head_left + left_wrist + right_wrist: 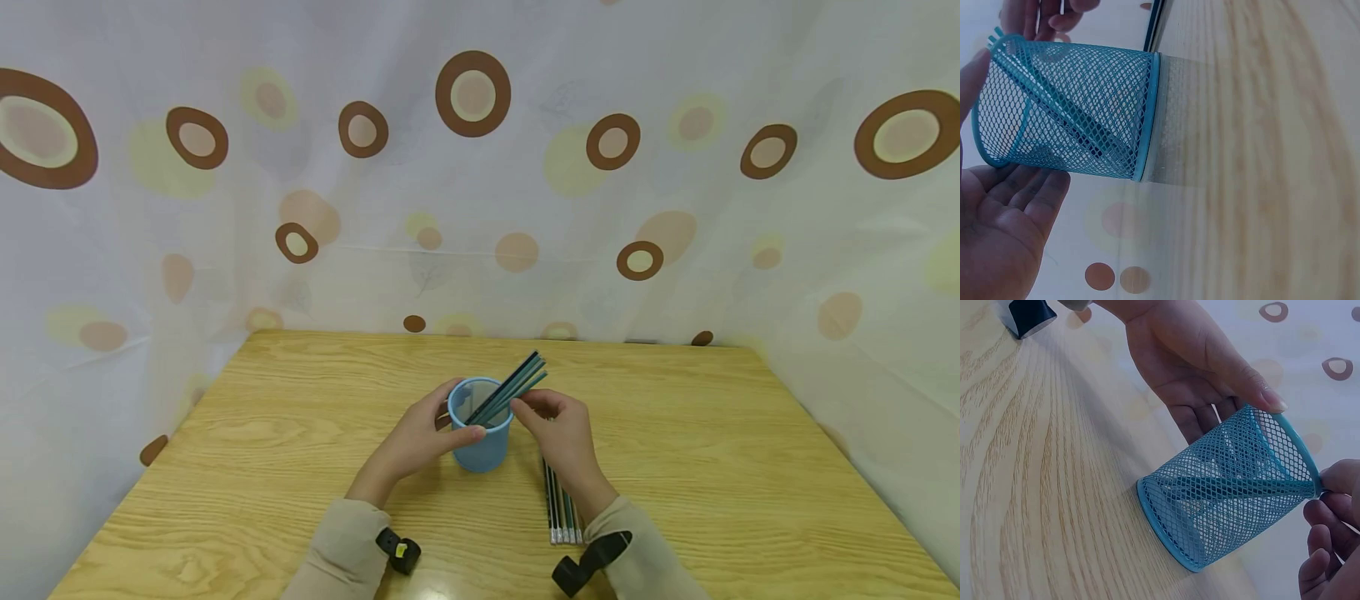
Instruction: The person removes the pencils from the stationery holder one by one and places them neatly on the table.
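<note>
A light-blue mesh pen holder [480, 454] stands on the table with several dark and teal pencils [517, 385] leaning to the right inside it. My left hand [423, 435] grips it from the left, thumb over the near rim and fingers round the far side. At the right rim, my right hand [562, 433] pinches the edge between thumb and forefinger; its other fingers curl in beside the mesh in the right wrist view. Through the mesh wall [1079, 106] the pencils' lower ends show. Below my right hand lies a row of pencils [564, 508], partly hidden by it.
The wooden table [300, 400] spreads out on all sides of the pen holder. A pale curtain [480, 208] printed with brown rings hangs behind it and along both sides. Each wrist wears a black camera strap [397, 550].
</note>
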`<state>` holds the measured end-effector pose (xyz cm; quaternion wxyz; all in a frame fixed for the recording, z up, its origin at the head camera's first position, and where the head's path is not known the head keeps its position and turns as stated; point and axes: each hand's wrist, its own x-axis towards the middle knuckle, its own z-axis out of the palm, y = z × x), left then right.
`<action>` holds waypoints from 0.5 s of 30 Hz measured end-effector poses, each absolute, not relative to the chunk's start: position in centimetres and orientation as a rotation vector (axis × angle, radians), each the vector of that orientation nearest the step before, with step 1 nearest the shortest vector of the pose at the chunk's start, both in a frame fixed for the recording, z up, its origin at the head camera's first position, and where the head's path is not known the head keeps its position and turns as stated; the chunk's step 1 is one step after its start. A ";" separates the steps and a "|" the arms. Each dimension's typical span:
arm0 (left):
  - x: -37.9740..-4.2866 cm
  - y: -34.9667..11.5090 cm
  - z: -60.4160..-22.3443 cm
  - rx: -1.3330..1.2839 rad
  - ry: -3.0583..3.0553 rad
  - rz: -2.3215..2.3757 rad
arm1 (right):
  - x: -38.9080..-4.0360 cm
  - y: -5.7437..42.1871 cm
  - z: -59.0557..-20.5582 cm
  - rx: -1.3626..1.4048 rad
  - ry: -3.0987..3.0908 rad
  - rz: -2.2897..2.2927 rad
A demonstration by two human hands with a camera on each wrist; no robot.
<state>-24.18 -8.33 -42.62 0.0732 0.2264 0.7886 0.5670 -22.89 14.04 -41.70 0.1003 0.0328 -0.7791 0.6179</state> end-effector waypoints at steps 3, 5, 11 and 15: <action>-24.2 -8.3 -42.7 0.679 2.361 1.706 | -22.8 14.0 -41.7 0.083 -2.303 1.830; -24.2 -8.3 -42.7 0.677 2.363 1.706 | -22.7 13.9 -41.7 0.076 -2.303 1.830; -24.2 -8.3 -42.7 0.670 2.369 1.702 | -22.8 13.9 -41.8 0.071 -2.292 1.827; -24.2 -8.3 -42.6 0.669 2.371 1.696 | -22.7 14.0 -41.8 0.069 -2.280 1.831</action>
